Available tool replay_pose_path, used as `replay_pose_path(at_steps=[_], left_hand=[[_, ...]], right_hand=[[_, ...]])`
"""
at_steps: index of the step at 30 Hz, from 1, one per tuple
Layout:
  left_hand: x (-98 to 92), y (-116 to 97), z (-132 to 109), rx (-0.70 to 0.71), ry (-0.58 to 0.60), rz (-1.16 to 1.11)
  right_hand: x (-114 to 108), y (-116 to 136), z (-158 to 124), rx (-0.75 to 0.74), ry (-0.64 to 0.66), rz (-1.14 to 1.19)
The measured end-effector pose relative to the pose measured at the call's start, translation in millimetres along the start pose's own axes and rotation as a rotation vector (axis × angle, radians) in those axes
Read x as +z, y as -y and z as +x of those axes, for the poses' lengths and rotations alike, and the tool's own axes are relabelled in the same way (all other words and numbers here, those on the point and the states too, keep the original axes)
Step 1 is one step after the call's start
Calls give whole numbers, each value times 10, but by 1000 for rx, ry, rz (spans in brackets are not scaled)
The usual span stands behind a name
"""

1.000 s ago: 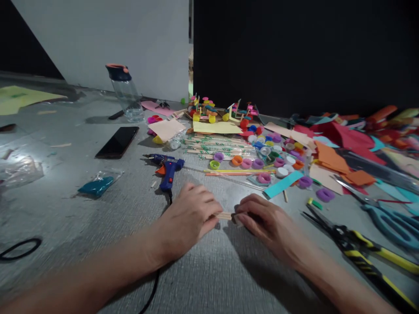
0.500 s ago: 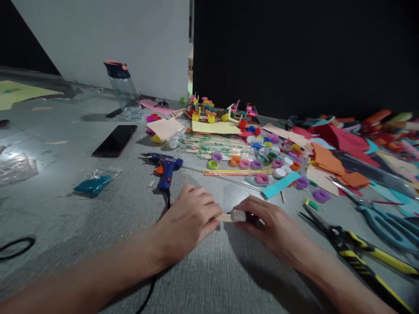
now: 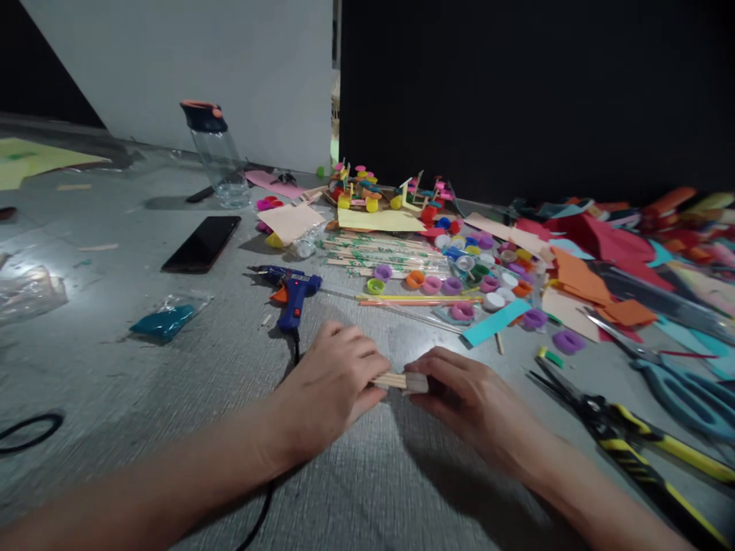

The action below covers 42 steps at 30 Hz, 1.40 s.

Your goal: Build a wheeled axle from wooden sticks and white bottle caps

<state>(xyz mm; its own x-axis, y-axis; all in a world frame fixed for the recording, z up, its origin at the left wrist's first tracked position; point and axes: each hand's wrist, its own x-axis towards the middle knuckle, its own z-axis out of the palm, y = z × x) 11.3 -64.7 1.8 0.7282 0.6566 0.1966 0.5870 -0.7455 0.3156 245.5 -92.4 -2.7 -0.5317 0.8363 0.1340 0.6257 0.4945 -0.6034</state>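
Note:
My left hand (image 3: 338, 379) is closed around a few thin wooden sticks (image 3: 393, 379) laid side by side, whose short end shows past the fingers. Against that end sits a small whitish, translucent block-like piece (image 3: 416, 383), and I cannot make out exactly what it is. My right hand (image 3: 468, 390) pinches this piece between thumb and fingers from the right side. Its far part is hidden by the fingers. Both hands are low over the grey table. Just beyond my left hand lies a blue glue gun (image 3: 297, 295) with its black cord running under my left arm.
Yellow-black pliers (image 3: 609, 428) and blue-handled scissors (image 3: 677, 390) lie to the right. Ahead are coloured bottle caps (image 3: 451, 286), bagged sticks (image 3: 384, 252) and a turquoise paper strip (image 3: 497, 321). Leftward are a phone (image 3: 202, 243), a water bottle (image 3: 220, 161) and a blue-filled bag (image 3: 166, 321).
My hands stay nearly in place. The sticks and whitish piece have tilted or turned slightly, and the fingers of my right hand have closed in a little.

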Motion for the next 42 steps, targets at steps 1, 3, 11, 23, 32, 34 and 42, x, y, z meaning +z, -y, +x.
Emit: replay_pose_path(at_steps=[1,3,11,23,32,34,42], left_hand=[[-33,13,2,-9,16,4],[-118,35,2,-41,60,12],[-155,34,12,-91,93,-75],[-39,3,12,-81,-23,-127],[-24,-7,-6,-78,-19,-75],[-14,-2,-10,-71,-26,-76],[-22,-20,1,-43,-53,-63]], right_hand=[[2,-4,-2,0,-2,-4],[10,-13,-9,-8,-13,-19],[25,-2,-18,1,-39,-56],[3,17,8,-26,-31,-71],[26,10,6,-27,-30,-80],[29,7,1,-25,-22,-79],[29,22,-5,-39,-15,-79]])
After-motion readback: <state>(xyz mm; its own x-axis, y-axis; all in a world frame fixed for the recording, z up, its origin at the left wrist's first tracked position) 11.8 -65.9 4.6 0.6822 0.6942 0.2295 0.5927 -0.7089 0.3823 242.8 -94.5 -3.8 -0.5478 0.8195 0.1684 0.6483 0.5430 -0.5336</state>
